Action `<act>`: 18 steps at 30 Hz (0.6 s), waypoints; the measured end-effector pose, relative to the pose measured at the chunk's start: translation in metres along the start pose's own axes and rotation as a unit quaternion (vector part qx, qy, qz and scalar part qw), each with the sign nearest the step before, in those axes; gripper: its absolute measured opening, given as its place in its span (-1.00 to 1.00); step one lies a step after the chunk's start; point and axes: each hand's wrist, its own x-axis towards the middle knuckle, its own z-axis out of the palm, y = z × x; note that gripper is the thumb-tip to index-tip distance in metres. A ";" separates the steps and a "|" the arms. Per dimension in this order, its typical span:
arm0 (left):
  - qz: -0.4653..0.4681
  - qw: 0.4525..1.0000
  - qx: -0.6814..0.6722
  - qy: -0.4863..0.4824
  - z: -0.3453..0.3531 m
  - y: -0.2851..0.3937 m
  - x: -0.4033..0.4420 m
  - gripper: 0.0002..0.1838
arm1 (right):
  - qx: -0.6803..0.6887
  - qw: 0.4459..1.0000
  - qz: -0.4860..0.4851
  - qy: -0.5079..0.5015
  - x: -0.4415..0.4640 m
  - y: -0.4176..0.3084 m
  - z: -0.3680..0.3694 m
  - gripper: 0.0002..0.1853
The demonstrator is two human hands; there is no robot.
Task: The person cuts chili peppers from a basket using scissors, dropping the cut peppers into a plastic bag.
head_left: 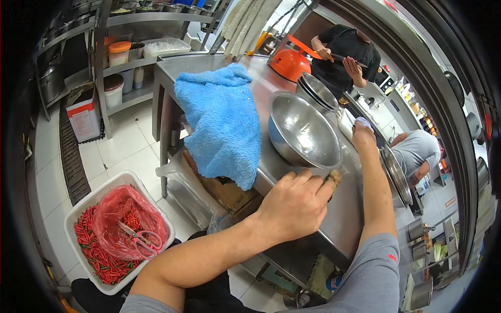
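My left hand is closed on a brown, knobby piece that looks like ginger root, just at the near rim of a large steel bowl. The bowl appears tilted on the steel table. Farther off, my right hand is closed around a small pale purple thing beside a white container; its kind is unclear. A fluffy blue towel drapes over the table's left edge. Behind the large bowl stand nested steel bowls.
A white basket of red chilies, with a red plastic bag and scissors, is low on my left. An orange object sits at the table's back. Beyond, one person in black holds a knife; another wears grey.
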 end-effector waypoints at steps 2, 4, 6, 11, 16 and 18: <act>0.003 1.000 -0.011 0.017 0.001 -0.001 0.000 -0.71 | -0.020 1.000 -0.023 -0.005 0.001 -0.005 0.000 -0.75; -0.001 1.000 -0.010 0.016 0.002 -0.001 0.000 -0.72 | -0.041 0.998 -0.041 -0.014 0.002 -0.007 0.006 -0.75; -0.003 1.000 -0.010 0.013 0.003 -0.002 0.000 -0.72 | -0.056 0.992 -0.063 -0.090 0.007 -0.009 0.015 -0.74; 0.003 1.000 -0.007 0.025 0.004 -0.003 0.000 -0.74 | -0.037 0.992 -0.087 -0.082 0.006 -0.018 0.019 -0.75; 0.001 1.000 0.005 -0.006 -0.001 0.000 0.001 -0.76 | -0.018 0.998 -0.054 0.019 -0.010 -0.024 -0.016 -0.74; 0.009 1.000 0.007 -0.020 -0.001 0.001 0.002 -0.77 | 0.042 0.990 -0.062 0.117 -0.015 -0.014 -0.029 -0.75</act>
